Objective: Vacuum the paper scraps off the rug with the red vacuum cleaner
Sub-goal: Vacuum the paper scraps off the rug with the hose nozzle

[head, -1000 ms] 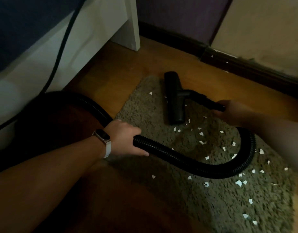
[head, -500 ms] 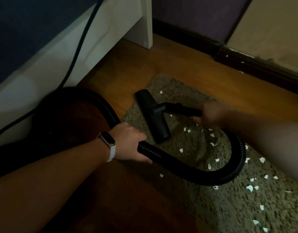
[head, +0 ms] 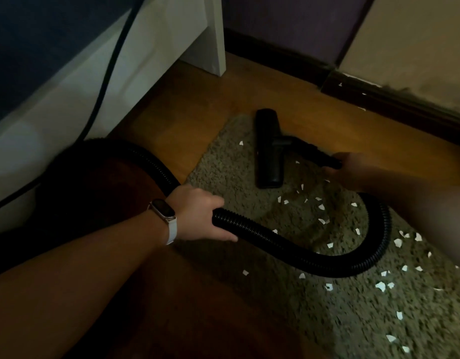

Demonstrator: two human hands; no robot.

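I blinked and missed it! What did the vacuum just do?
The black floor nozzle, angled in near the left hand half a second ago, has swung back to the far edge of the rug, steered by the right hand on its tube. Nothing was let go: the left hand still grips the ribbed hose. Many paper scraps still lie on the rug.

No readable text, brand, number or sign anywhere. Dark and blank across the screen of the slim black smart band with white strap (head: 163, 209); nothing legible on the black plastic vacuum floor nozzle (head: 268, 149) either.
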